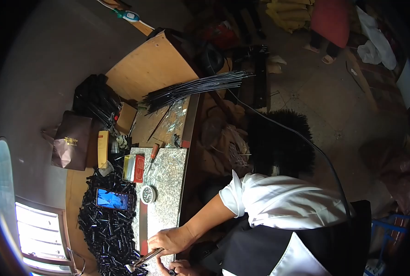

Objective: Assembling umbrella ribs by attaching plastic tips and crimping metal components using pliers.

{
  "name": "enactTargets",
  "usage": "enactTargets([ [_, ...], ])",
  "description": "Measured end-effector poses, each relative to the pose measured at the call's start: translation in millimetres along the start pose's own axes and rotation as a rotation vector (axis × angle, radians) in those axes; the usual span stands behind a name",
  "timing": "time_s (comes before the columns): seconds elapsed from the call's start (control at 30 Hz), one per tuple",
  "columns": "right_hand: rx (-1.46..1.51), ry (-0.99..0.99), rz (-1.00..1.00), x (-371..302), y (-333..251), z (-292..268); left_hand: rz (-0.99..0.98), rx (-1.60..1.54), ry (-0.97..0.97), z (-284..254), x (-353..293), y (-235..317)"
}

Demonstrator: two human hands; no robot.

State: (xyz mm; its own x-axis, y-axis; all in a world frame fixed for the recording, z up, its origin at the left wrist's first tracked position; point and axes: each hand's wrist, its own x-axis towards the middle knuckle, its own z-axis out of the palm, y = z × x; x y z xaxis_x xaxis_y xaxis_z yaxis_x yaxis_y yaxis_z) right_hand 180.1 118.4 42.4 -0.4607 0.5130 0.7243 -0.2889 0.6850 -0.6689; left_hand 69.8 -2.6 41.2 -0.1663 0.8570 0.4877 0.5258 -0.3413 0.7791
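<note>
At the table's near edge, my right hand is closed around a silver plier-like tool. The tool's head points down-left over a heap of small black parts. Just below, my left hand is partly cut off by the frame's lower edge. Its fingers are curled round a small dark piece that I cannot make out. A white round dish with small shiny bits stands on the speckled board, above my right hand.
A phone lies on the black heap. Beyond are a red-and-clear box, a screwdriver, a yellow box and a brown bag. Black rods overhang the table edge. A cable crosses; a person stands far right.
</note>
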Motion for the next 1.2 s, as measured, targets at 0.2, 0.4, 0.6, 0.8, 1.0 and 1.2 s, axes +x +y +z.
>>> enactTargets([
  [0.2,0.036,-0.017,0.008,-7,-11,6,0.059,0.001,0.02,-4,4,0],
  [0.4,0.082,0.021,0.028,-7,-16,9,0.101,-0.025,0.046,-2,4,4],
  [0.6,0.166,-0.006,0.023,-11,-17,12,0.106,-0.007,0.024,0,8,19],
  [0.8,0.251,-0.076,-0.159,-15,-27,15,-0.007,0.108,0.12,-14,1,-19],
  [1.0,0.206,-0.025,-0.095,-15,-15,24,0.144,0.124,0.155,-16,4,-29],
  [1.2,0.006,0.142,-0.091,-6,-14,12,-0.059,-0.348,0.113,-17,-11,-41],
])
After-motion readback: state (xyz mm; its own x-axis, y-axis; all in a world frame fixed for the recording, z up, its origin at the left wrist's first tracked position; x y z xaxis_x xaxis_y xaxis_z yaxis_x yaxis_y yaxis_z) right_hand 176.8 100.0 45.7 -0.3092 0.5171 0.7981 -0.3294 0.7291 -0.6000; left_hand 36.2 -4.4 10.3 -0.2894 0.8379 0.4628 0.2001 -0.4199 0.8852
